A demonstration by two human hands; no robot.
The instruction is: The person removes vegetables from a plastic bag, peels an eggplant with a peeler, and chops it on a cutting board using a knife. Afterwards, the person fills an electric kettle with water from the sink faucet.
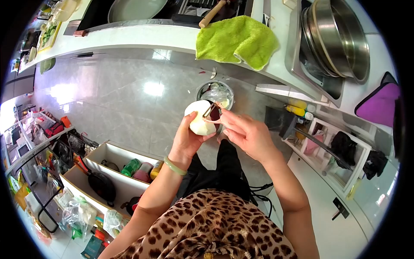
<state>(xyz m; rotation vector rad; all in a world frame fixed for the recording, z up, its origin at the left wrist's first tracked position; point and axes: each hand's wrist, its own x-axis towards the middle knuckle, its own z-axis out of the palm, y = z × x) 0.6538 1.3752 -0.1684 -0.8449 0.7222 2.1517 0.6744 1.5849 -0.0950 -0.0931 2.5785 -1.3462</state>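
My left hand (pixel 189 131) is wrapped round a partly peeled eggplant (pixel 199 125), a large rounded one with pale flesh bared on the left. Dark purple skin still shows on its right side. In my right hand (pixel 243 131) is a pink-handled Y-shaped peeler (pixel 208 112), its metal head against the eggplant near the edge of the skin. Below them on the floor stands a round trash bin (pixel 232 96) with a clear plastic bag and dark peels in it. My hands partly hide the eggplant's lower side.
A counter (pixel 172 38) with a green towel (pixel 237 41) runs along the far side. Steel pots (pixel 340 39) stand in the sink at the right. An open drawer (pixel 105 172) is at my left; a white rack (pixel 332 146) is at my right.
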